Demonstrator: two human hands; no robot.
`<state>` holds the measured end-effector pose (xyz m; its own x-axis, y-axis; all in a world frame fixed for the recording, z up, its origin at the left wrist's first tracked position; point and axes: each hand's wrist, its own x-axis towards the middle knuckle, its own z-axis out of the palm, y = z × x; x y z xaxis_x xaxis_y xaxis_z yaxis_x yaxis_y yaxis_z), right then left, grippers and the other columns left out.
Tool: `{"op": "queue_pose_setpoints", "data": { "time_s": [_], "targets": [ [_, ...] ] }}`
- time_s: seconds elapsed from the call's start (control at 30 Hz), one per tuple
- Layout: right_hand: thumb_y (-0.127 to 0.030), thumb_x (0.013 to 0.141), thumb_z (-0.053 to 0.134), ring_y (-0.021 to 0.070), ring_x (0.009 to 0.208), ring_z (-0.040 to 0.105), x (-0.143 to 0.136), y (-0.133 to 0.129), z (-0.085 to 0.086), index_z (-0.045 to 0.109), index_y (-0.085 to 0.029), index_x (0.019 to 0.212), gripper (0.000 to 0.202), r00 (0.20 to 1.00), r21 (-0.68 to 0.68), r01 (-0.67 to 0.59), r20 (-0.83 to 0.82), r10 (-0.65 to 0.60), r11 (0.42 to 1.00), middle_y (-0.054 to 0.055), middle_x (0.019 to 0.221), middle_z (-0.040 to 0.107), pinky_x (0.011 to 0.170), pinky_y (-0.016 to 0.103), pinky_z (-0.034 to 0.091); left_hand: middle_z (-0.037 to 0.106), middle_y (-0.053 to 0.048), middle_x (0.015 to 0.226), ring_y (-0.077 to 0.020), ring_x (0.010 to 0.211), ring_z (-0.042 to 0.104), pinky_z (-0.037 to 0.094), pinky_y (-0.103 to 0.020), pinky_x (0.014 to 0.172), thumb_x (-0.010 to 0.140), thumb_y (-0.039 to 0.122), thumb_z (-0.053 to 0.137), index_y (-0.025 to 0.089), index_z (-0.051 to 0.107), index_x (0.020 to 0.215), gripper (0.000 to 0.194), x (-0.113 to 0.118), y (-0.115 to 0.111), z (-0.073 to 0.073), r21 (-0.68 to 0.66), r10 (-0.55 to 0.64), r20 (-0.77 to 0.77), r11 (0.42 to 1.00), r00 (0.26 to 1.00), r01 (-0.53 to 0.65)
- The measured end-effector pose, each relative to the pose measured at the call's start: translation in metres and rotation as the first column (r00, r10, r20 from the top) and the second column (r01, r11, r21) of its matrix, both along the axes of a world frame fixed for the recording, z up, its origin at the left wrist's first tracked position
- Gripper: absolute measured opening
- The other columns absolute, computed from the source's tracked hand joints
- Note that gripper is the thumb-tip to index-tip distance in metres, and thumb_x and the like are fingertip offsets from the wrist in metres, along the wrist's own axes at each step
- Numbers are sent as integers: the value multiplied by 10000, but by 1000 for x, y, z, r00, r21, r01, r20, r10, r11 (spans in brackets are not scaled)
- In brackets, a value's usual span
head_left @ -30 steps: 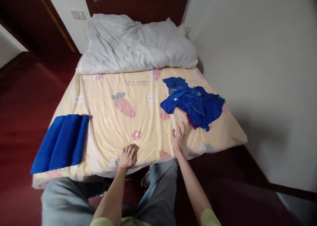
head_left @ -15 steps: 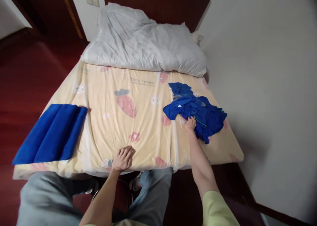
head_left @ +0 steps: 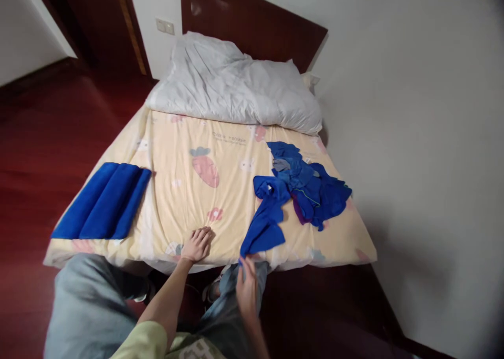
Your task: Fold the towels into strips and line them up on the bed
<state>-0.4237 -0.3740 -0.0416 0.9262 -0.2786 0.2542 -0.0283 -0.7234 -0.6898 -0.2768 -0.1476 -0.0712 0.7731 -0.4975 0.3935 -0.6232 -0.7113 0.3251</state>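
Note:
My right hand, at the near edge of the bed, pinches the corner of a blue cloth. The cloth stretches from my fingers up to a crumpled heap of blue cloths, where a purple piece and some grey patches show. My left hand lies palm down on the yellow patterned sheet, fingers stretched out, holding nothing. Over at the left side of the bed lies a flat blue piece with lengthwise folds or ridges.
A rumpled white quilt is piled against the dark wooden headboard. The wall stands close on the right of the bed. My legs are at the bed's near edge, and dark red floor lies to the left.
My right hand has moved from the heap down and left to the bed's near edge, drawing one blue cloth out with it. My left hand stays on the sheet. The view has tilted slightly.

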Motion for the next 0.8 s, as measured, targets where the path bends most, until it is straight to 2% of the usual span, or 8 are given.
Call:
{"op": "queue_pose_setpoints", "data": {
  "time_s": [0.1,0.17,0.27,0.37,0.47,0.57,0.67,0.8],
  "targets": [
    [-272,1045,439,281,1002,744,-75,69,-9,735,-301,1191,331,992,105,69,99,-79,992,82,1133,761,817,445,641,646,-169,1338,-321,1232,573,469,-493,1012,939,214,498,167,674,1277,384,2,2,17,-6,12,-142,1000,990,-13],
    [-277,1048,426,269,924,758,-93,88,-1,769,-280,1051,343,989,179,71,117,-93,981,79,1028,778,774,418,644,625,-158,1350,-305,1246,558,474,-490,1039,945,192,482,170,655,1283,380,-4,7,31,-39,-8,-238,999,971,-2],
    [-274,1018,486,243,905,759,-83,83,18,776,-233,904,314,995,283,31,78,-55,959,85,953,780,828,379,626,596,-151,1355,-290,1253,550,490,-482,1055,932,142,456,170,640,1272,387,-37,25,50,-122,-92,-349,991,933,52],
    [-294,975,577,231,905,749,-58,64,32,773,-204,893,231,997,360,3,65,-29,933,99,940,770,854,356,602,599,-144,1316,-274,1230,574,499,-479,1067,931,121,430,187,648,1231,376,-102,57,66,-194,-158,-473,978,867,72],
    [-317,955,614,216,848,732,-37,60,41,751,-200,862,203,997,408,14,67,-45,913,87,901,755,808,335,587,623,-136,1262,-251,1214,601,523,-419,1053,959,162,433,202,654,1179,314,-174,97,72,-221,-211,-620,971,756,90],
    [-339,947,631,195,766,701,-25,73,47,711,-204,835,193,996,417,13,72,-48,909,58,835,731,741,312,569,658,-125,1174,-233,1137,645,545,-397,1021,1028,246,394,213,672,1118,294,-215,129,74,-234,-172,-706,972,687,3],
    [-350,923,676,179,704,673,-23,100,55,675,-206,851,160,998,398,-6,62,-21,917,33,787,714,699,294,560,659,-128,1183,-245,1134,653,544,-428,1030,1037,300,428,218,661,1177,283,-213,145,84,-242,-97,-727,963,680,-121],
    [-278,955,642,172,766,680,-34,145,72,685,-211,962,80,987,381,-161,87,138,910,43,866,720,746,287,573,637,-131,1245,-264,1168,646,548,-454,1038,951,309,606,210,612,1267,330,-181,138,108,-316,-88,-686,930,723,-187]
  ]
}}
